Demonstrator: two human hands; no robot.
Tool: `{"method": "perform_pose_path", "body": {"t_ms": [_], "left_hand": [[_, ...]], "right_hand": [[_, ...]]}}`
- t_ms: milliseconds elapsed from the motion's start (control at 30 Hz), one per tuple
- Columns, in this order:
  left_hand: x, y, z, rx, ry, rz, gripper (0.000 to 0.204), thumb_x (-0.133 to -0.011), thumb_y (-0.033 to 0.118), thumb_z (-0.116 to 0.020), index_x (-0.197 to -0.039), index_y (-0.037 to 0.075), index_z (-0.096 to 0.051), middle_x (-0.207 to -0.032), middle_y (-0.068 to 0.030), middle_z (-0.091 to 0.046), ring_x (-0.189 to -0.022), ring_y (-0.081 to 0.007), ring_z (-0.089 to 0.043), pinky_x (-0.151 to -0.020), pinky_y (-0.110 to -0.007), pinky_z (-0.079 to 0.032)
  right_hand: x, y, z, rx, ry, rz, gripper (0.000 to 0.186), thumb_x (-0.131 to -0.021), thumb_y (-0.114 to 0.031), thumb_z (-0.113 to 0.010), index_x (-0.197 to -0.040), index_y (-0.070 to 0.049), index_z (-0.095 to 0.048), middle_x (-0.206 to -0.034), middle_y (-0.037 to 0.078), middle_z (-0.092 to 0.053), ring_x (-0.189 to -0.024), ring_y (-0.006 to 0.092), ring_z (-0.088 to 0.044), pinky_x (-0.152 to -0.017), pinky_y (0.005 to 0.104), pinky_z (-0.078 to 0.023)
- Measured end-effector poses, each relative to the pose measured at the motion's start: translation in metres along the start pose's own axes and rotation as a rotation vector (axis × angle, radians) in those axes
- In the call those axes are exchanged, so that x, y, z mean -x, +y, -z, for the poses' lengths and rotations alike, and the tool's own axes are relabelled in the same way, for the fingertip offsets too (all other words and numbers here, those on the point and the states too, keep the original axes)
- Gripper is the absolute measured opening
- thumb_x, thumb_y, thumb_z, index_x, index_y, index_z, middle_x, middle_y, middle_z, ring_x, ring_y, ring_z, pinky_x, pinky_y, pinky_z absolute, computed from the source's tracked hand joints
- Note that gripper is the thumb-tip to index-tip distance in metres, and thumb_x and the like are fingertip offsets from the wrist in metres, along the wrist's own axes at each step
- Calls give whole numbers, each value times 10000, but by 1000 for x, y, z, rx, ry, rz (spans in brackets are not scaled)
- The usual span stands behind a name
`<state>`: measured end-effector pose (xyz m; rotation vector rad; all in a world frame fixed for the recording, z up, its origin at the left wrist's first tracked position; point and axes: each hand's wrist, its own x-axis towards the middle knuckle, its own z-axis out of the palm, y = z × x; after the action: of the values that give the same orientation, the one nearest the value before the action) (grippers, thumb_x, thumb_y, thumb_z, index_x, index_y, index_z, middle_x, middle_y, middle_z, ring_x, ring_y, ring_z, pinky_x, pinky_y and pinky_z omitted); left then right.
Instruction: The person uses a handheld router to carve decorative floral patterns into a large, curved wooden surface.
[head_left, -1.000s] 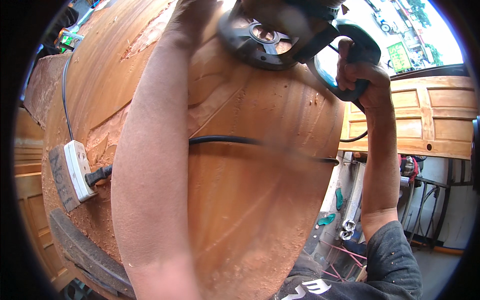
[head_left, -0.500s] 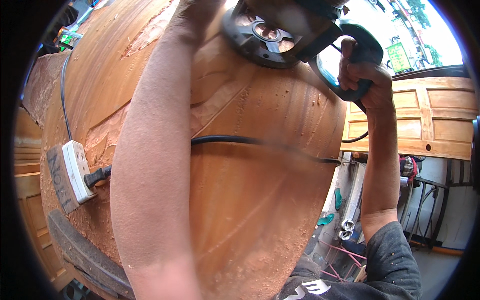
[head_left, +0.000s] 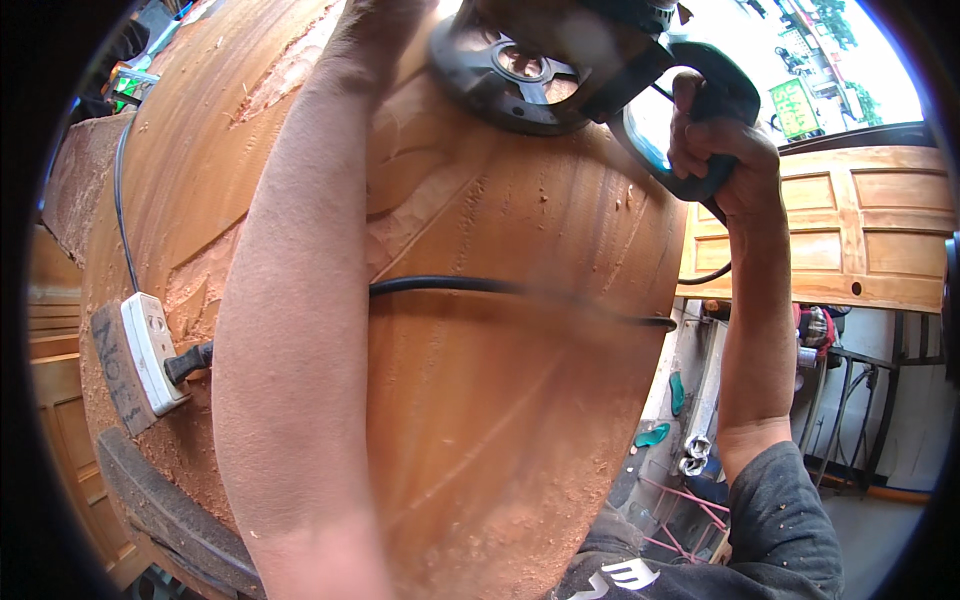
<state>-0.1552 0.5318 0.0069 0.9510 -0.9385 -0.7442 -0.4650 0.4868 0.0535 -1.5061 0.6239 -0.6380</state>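
Observation:
A dark router [head_left: 622,55] with a round slotted base stands on a broad wooden slab [head_left: 500,400] with carved recesses and shavings. My right hand [head_left: 725,150] is closed round its black looped side handle. My left hand [head_left: 375,30] reaches to the top edge, left of the router; its fingers are out of sight. A thick black cord [head_left: 450,283] crosses the slab beneath my left forearm's level. A white power strip [head_left: 153,352] on a piece of board sits at the left, with a black plug in it.
A panelled door [head_left: 865,220] lies at the right, another [head_left: 60,400] stands at the left. Metal frames [head_left: 850,390], pipes [head_left: 697,450] and green slippers [head_left: 655,433] are below at right. A dark curved piece [head_left: 170,510] runs along the slab's near left edge. A bright street shows beyond.
The router and both my hands have shifted slightly left in the view since half a second ago. The power strip appears a little lower. The grip of my right hand is unchanged.

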Motion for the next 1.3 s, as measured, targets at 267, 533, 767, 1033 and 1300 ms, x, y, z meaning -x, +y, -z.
{"method": "perform_pose_path", "body": {"t_ms": [267,533,767,1033,1300], "left_hand": [[1,-1,-2,-7,2,5,506,-1088,474,-484,-1436,111,-545,-1334,-67,-609,-1103,-221,-631,-960,-404,-496],[0,-3,-3,-2,6,15,510,-1088,476,-486,-1438,110,-545,-1338,-68,-608,-1107,-221,-630,-962,-404,-495],[-2,-9,-12,14,7,29,514,-1087,478,-487,-1439,109,-545,-1342,-69,-607,-1110,-221,-629,-965,-404,-494],[-1,-6,-8,-7,10,37,518,-1086,480,-489,-1441,107,-545,-1347,-70,-605,-1113,-220,-628,-967,-404,-494],[-2,-6,-9,-10,8,40,522,-1085,482,-491,-1443,106,-545,-1351,-71,-604,-1117,-220,-627,-969,-404,-493]], "right_hand": [[1,-1,-1,27,14,5,289,-801,-52,-639,-1072,47,-637,-670,38,-513,-530,120,-483,-547,264,-426],[-1,1,6,-27,-27,6,278,-822,-25,-630,-1091,46,-632,-691,39,-516,-534,112,-469,-539,250,-404],[1,1,11,-28,-34,12,277,-825,-11,-624,-1096,43,-632,-703,46,-525,-537,113,-472,-543,254,-412],[-1,3,13,-27,-53,17,275,-827,-24,-634,-1095,36,-633,-702,43,-522,-538,113,-474,-545,257,-414],[-1,1,14,-20,-58,16,278,-825,-31,-637,-1096,32,-632,-693,38,-518,-533,112,-472,-540,255,-408]]}}
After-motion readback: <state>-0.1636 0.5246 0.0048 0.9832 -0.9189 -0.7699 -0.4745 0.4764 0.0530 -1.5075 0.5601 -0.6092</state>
